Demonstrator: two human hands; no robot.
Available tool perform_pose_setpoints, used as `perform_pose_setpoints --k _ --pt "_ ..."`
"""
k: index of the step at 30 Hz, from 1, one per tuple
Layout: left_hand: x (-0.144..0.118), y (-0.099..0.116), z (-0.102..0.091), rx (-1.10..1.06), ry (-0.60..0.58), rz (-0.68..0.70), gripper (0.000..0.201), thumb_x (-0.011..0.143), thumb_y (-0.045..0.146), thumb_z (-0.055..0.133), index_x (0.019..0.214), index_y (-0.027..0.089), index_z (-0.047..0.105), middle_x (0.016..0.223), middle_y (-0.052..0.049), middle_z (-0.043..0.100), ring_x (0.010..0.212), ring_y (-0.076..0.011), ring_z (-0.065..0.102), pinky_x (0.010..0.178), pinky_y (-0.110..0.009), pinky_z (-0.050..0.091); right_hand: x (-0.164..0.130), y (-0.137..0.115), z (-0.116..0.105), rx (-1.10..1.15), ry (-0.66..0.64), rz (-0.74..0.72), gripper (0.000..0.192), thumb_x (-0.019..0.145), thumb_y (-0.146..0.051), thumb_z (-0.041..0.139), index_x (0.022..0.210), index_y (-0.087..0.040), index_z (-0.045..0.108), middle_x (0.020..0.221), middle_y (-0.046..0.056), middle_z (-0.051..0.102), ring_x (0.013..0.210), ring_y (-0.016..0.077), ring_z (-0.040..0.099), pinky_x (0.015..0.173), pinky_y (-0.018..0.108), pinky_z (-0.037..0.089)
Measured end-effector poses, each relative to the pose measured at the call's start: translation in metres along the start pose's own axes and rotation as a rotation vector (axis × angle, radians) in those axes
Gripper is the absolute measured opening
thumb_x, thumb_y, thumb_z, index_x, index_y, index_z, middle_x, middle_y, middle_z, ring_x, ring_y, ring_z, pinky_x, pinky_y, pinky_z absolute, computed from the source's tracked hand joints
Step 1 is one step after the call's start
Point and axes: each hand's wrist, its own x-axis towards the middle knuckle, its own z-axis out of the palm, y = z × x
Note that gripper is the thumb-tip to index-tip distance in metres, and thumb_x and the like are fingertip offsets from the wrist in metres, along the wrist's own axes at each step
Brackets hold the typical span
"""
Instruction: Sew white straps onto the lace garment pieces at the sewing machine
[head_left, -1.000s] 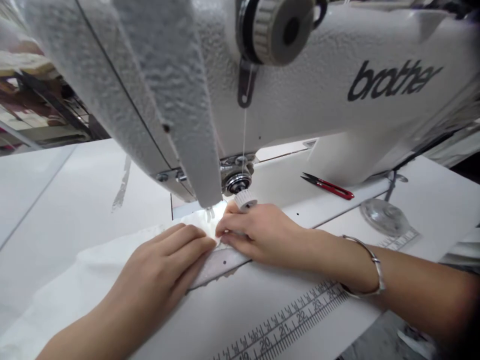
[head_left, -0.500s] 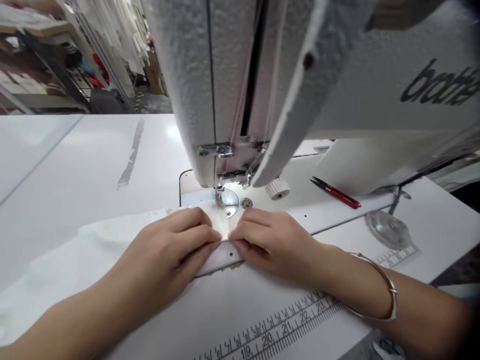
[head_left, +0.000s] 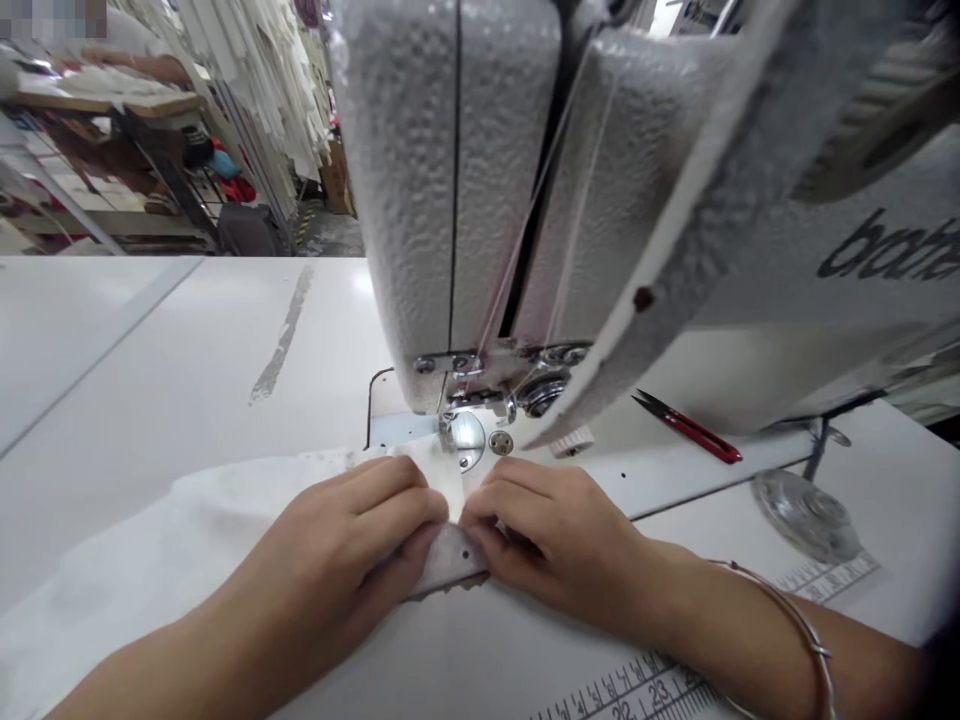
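Honestly, can't spot stitching: left hand (head_left: 367,530) and right hand (head_left: 559,535) pinch soft white cloth (head_left: 232,500), silvery presser foot (head_left: 445,431) twelve o'clock.

Bright light washes the white desk (head_left: 157,390), leaving a glare spot beside the sewing machine (head_left: 401,210). A stronger glow whitens the cloth (head_left: 232,500) between the fingertips. Soft shadows sit beneath the left hand (head_left: 375,520) and right hand (head_left: 547,525). The lettering (head_left: 889,250) smears; the lower-right edge darkens.
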Motion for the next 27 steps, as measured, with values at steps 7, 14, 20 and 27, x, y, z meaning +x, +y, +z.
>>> perform_pose_setpoints --k 7,14,20,27 --pt "0.001 -0.001 -0.002 -0.048 -0.04 -0.021 0.022 0.094 0.013 0.043 0.092 0.02 0.064 0.083 -0.002 0.059 0.073 -0.0132 0.058 0.062 -0.026 0.047 -0.001 0.001 0.001 0.026 0.021 0.025 0.014 0.087 -0.013 0.049 0.08 -0.016 0.061 0.074 0.001 0.06 0.065 0.0113 0.054 0.058 0.023 0.041" --pt "-0.001 0.001 -0.002 -0.019 -0.077 0.005 0.024 0.094 0.013 0.042 0.089 0.018 0.064 0.079 -0.003 0.057 0.07 -0.0161 0.054 0.058 -0.029 0.044 -0.003 0.002 0.0 0.01 -0.054 0.021 0.017 0.091 -0.014 0.048 0.083 -0.015 0.062 0.078 0.002 0.06 0.07 0.0124 0.055 0.06 0.024 0.041" --pt "0.001 0.005 -0.002 0.106 -0.048 0.065 0.025 0.093 0.014 0.041 0.088 0.02 0.064 0.078 -0.004 0.062 0.067 -0.0182 0.057 0.057 -0.031 0.048 -0.007 -0.002 0.004 -0.295 -0.091 -0.1 0.014 0.088 -0.01 0.051 0.076 -0.015 0.059 0.07 0.001 0.056 0.059 0.0144 0.046 0.05 0.029 0.031" --pt "-0.005 -0.01 0.009 0.103 0.051 0.055 0.02 0.093 0.018 0.043 0.091 0.023 0.062 0.078 -0.002 0.062 0.067 -0.0156 0.06 0.058 -0.026 0.051 -0.004 0.003 0.009 -0.377 -0.08 -0.146 0.012 0.08 -0.006 0.055 0.077 -0.017 0.054 0.072 0.0 0.058 0.059 0.0146 0.045 0.048 0.03 0.029"
